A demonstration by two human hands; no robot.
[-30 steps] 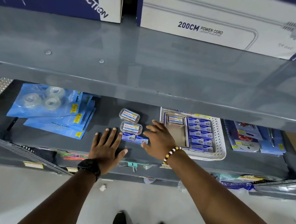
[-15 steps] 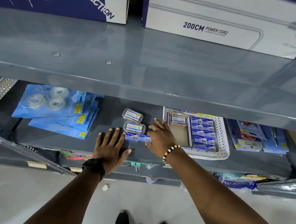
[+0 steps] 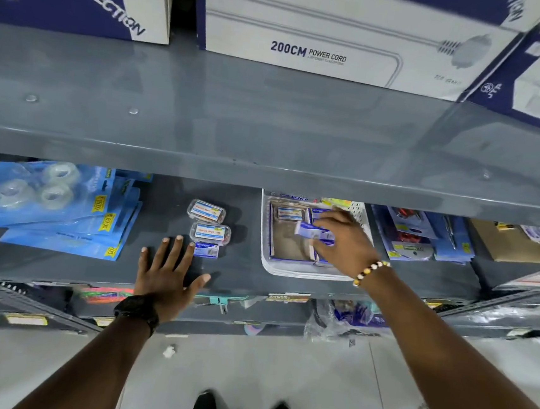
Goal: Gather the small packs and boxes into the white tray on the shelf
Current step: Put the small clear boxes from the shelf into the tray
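Grey shelf (image 3: 242, 274): L hand (image 3: 166, 273) flat/spread; R hand (image 3: 344, 241) holds box (image 3: 312, 232) over tray (image 3: 264, 236).

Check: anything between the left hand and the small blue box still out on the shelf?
Nothing visible. The left hand lies flat on the shelf, fingertips just short of the small blue box; bare shelf between them. The two clear packs sit behind the box. The right hand is over the white tray.

Two hands: left hand (image 3: 169, 273), right hand (image 3: 344, 241). One white tray (image 3: 292, 270). Two clear plastic cases (image 3: 207, 211) outside the tray. One small blue box (image 3: 206, 250) on the shelf; one small blue pack (image 3: 309, 231) in the right hand. Three blue tape cards (image 3: 63, 214), stacked.
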